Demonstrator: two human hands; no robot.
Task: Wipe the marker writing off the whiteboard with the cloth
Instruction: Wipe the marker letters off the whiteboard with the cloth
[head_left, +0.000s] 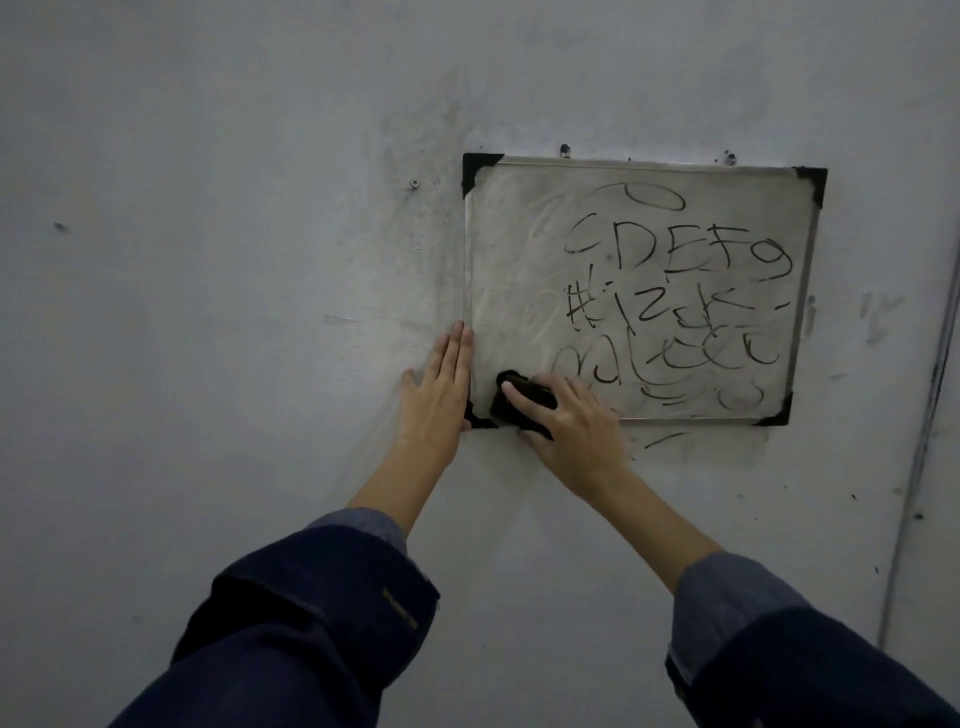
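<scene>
A small whiteboard (514, 249) with black corner caps hangs on the wall. Black marker writing (680, 291) covers its right half; the left half is smeared grey. My right hand (571, 415) presses a dark cloth (519, 397) against the board's lower left corner, fingers spread over the cloth. My left hand (436, 389) lies flat on the wall with straight fingers along the board's left edge, holding nothing.
The grey wall (234, 260) is smudged with marker dust around the board. Screws (414, 183) and nails (565, 150) stick out near the top edge. A vertical seam or pipe (930, 415) runs down the wall at the right.
</scene>
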